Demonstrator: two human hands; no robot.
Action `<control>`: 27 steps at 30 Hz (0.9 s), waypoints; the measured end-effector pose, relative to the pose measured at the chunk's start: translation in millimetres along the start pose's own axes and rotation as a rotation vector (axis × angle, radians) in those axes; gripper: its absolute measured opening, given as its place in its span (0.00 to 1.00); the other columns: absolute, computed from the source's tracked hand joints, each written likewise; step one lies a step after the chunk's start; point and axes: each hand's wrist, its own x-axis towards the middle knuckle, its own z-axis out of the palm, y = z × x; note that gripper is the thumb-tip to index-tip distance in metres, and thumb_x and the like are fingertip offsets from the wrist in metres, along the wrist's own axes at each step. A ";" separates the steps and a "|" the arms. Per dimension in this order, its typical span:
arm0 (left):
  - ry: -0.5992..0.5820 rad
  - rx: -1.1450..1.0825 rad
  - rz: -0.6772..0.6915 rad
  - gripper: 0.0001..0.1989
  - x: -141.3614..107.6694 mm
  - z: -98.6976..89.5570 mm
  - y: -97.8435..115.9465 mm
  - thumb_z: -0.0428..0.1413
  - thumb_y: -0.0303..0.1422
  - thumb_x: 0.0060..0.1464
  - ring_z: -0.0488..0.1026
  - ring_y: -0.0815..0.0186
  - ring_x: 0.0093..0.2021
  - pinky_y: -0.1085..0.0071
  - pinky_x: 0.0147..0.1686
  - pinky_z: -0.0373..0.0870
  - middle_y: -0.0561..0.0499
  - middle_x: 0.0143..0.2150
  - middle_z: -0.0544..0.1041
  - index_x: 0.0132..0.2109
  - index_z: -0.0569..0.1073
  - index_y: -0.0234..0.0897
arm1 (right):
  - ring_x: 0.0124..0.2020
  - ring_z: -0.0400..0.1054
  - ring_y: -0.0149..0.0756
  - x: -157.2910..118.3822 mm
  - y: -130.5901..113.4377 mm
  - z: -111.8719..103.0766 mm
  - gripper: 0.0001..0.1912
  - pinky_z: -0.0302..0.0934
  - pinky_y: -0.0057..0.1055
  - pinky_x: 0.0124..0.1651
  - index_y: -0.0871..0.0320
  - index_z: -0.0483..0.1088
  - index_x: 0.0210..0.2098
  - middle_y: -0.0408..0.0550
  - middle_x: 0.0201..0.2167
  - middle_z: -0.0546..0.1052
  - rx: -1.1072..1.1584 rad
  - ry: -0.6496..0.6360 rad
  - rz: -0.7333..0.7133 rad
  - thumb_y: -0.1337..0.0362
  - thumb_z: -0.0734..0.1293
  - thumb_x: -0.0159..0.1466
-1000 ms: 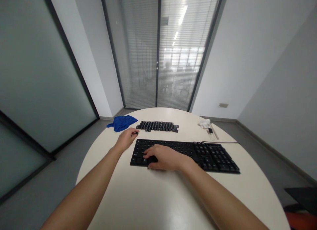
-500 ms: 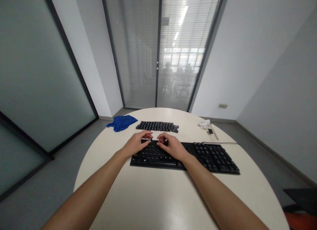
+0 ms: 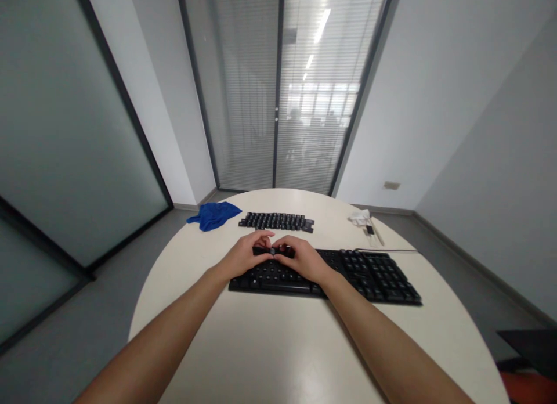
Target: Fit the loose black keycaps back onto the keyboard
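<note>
A black keyboard (image 3: 278,285) lies across the table, many of its keycaps off in the left part while the number pad at the right keeps its keys. Over its upper left part, my left hand (image 3: 243,254) is closed, with fingertips and thumb at a small dark keycap (image 3: 272,251). My right hand (image 3: 303,259) meets it from the other side, its thumb and fingers curled against the same keycap. Beyond my hands, removed keycaps (image 3: 278,221) stand in tight rows on the table.
A blue cloth (image 3: 214,216) lies at the table's far left edge. At the far right are a crumpled white tissue (image 3: 359,217), a small black-tipped item (image 3: 369,230) and a thin stick (image 3: 378,233). The keyboard's cable (image 3: 391,251) runs off to the right on the round table (image 3: 261,334).
My left hand has moved slightly right with the keycap, which now sits between both hands. My right hand has closed in on it; the keyboard and the rows of keycaps have not moved.
</note>
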 end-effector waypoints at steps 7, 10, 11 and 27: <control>-0.039 0.126 0.052 0.12 1.5 -6.3 3.7 0.63 0.34 0.55 0.76 0.61 0.43 0.62 0.48 0.74 0.49 0.43 0.78 0.47 0.75 0.40 | 0.42 0.72 0.36 -0.1 -1.6 -2.1 0.09 0.64 0.33 0.47 0.56 0.74 0.44 0.46 0.40 0.78 0.004 0.014 -0.031 0.64 0.70 0.64; -0.058 0.185 0.069 0.07 2.0 -7.3 6.0 0.61 0.33 0.57 0.76 0.61 0.42 0.64 0.47 0.74 0.50 0.41 0.78 0.44 0.77 0.40 | 0.41 0.71 0.36 -0.5 -1.9 -2.5 0.08 0.64 0.32 0.47 0.57 0.74 0.43 0.46 0.39 0.78 -0.001 0.018 -0.029 0.64 0.70 0.63; -0.056 0.181 0.063 0.07 2.1 -7.3 6.3 0.61 0.33 0.58 0.76 0.61 0.42 0.65 0.47 0.74 0.50 0.41 0.78 0.44 0.77 0.40 | 0.41 0.71 0.36 -0.6 -2.0 -2.4 0.09 0.64 0.32 0.47 0.57 0.74 0.43 0.46 0.40 0.78 0.002 0.024 -0.032 0.63 0.70 0.63; -0.127 0.289 0.012 0.06 -1.0 -18.9 2.7 0.59 0.35 0.59 0.77 0.61 0.40 0.66 0.45 0.71 0.51 0.39 0.80 0.41 0.78 0.39 | 0.41 0.74 0.37 -1.6 0.1 -2.0 0.08 0.64 0.33 0.48 0.55 0.78 0.41 0.46 0.38 0.81 -0.010 -0.003 -0.052 0.59 0.71 0.65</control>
